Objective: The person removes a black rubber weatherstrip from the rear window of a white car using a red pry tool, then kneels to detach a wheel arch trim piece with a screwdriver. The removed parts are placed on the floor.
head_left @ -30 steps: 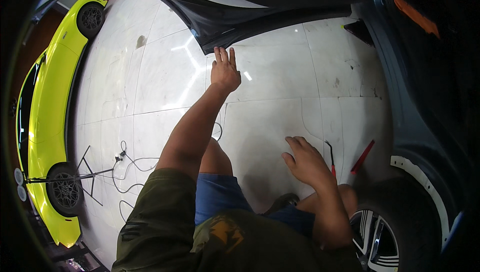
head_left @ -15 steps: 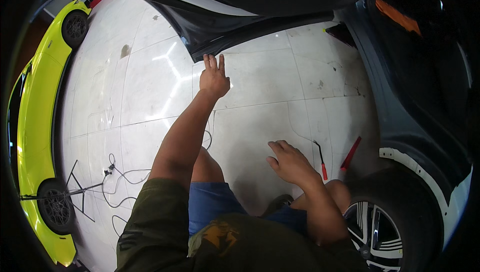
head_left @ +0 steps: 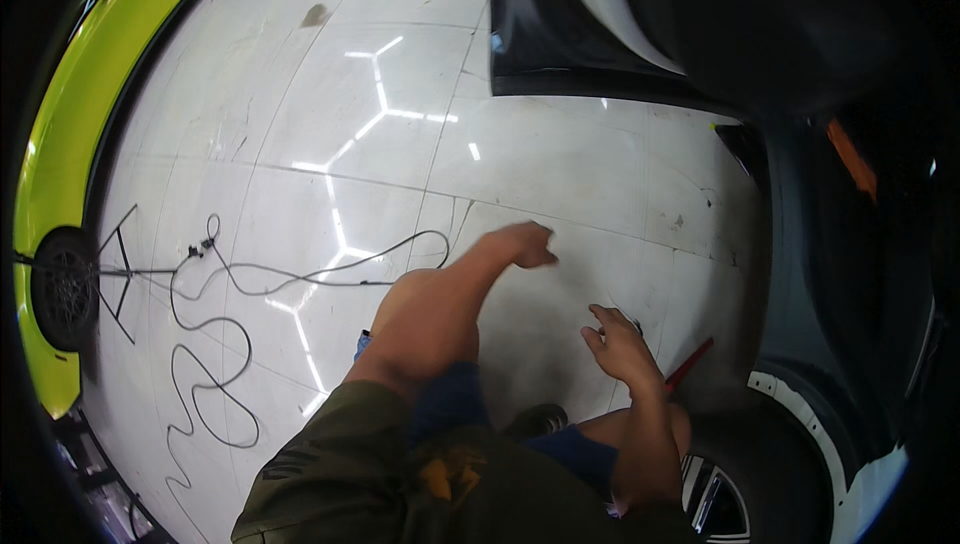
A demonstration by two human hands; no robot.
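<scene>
So both hands are out over the glossy white tiled floor [head_left: 560, 174], and neither one is clamped on anything as far as I can see; the left hand [head_left: 520, 242] is stretched forward at the end of a bare forearm, fingers curled in loosely and pointing right, a bit blurred, so whether it actually touches the tile I can't tell; the right hand [head_left: 618, 346] sits nearer the body, palm down, fingers spread apart and reaching forward, low over the floor.

Just right of the right hand there's a thin red tool [head_left: 690, 364] lying on the tile at a slant, its near end close beside the wrist, not gripped; a small dark thing pokes out just past the right fingertips, too hidden to name.

Left of the left hand, a grey cable [head_left: 300, 274] runs across the floor from near the forearm and then snakes into loops further left and back toward the body; it ends up by a thin black stand [head_left: 118, 269], which is well apart from both hands.

Beyond the left hand and up to its right hangs a dark car panel [head_left: 560, 44] with a pale edge; to the right of the right hand is the dark body of a car [head_left: 830, 274], with its wheel [head_left: 720, 499] tucked just beside the right forearm; way off to the left there's a lime-yellow car [head_left: 60, 144] with 1 black wheel showing.

Person wears an olive sleeve and blue shorts, knees bent low.
</scene>
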